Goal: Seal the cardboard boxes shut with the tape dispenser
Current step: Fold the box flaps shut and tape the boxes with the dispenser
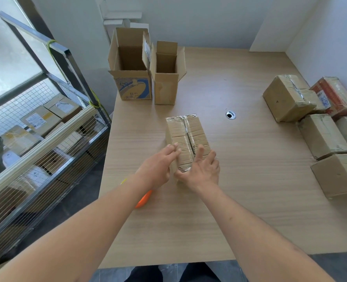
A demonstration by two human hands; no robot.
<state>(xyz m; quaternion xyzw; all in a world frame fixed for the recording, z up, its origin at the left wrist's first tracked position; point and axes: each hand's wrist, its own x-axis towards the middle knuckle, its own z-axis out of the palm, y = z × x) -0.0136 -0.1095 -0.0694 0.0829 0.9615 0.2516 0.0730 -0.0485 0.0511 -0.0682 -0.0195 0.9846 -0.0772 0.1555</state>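
Note:
A small cardboard box [189,133] lies in the middle of the wooden table [250,190], its top flaps closed with clear tape along the seam. My left hand [160,165] presses flat on the box's near left top with straight fingers. My right hand [204,169] is at the near right end, fingers spread on top and thumb against the near face. An orange tape dispenser [143,200] lies on the table under my left forearm, mostly hidden.
Two open empty boxes, a large printed one [132,80] and a narrower one [166,78], stand at the far left of the table. Several taped boxes [319,127] are piled along the right edge. A cable hole [230,115] is mid-table. A wire cart [36,139] with parcels stands left.

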